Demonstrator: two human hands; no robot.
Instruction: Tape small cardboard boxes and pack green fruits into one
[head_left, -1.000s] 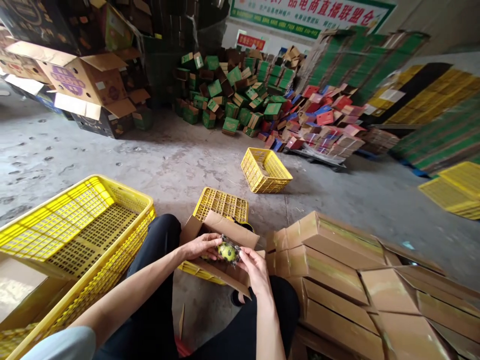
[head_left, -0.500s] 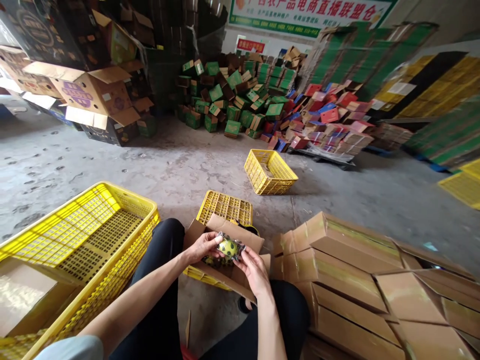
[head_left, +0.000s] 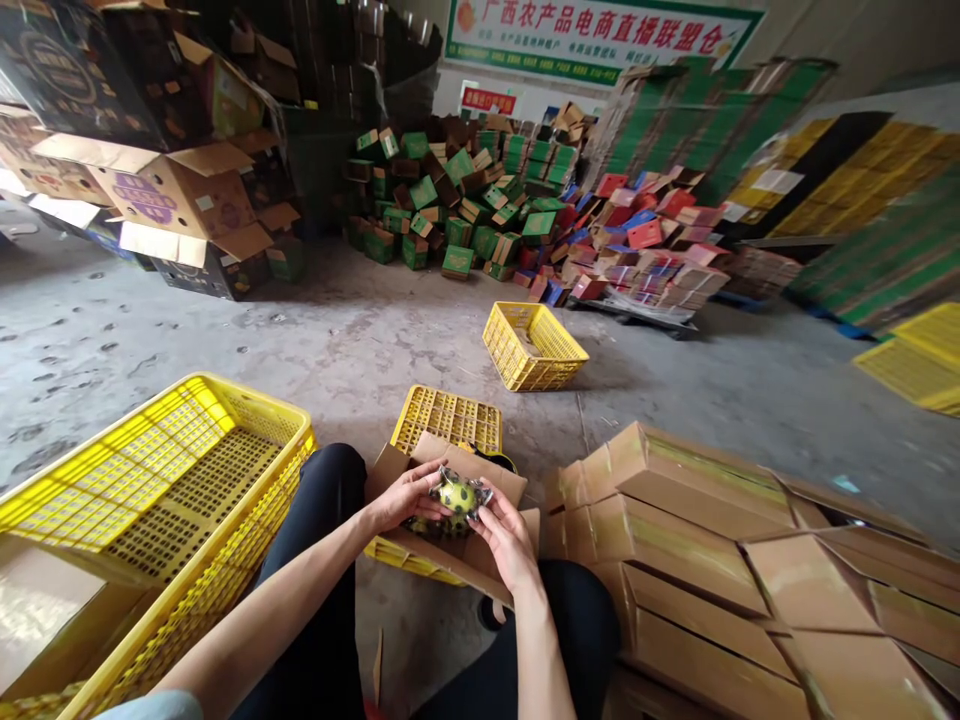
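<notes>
The left hand (head_left: 407,499) and the right hand (head_left: 505,535) are set apart, one at each end of the wrapped item (head_left: 454,494). Both hands are clamped on it, gripping it between thumb and fingers. The item is rounded, yellow-green with dark spots, and enclosed in clear film. It is located above the open carton (head_left: 471,464), between the person's knees. The carton flaps are spread outward. More yellow-green, dark-spotted contents are partly visible inside, below the hands; their number cannot be determined.

The carton rests on a perforated yellow crate (head_left: 447,418), whose surface extends beyond the far flap. At the person's left stands a large yellow crate (head_left: 306,438), containing a brown cardboard box (head_left: 45,590) at its near end. At the right, brown cartons (head_left: 701,540) are stacked in several layers. A smaller yellow crate (head_left: 551,374) stands farther forward on the concrete floor (head_left: 375,345). Behind it are a heap of green boxes (head_left: 459,232) and, adjoining on the right, a heap of red and blue boxes (head_left: 645,234).
</notes>
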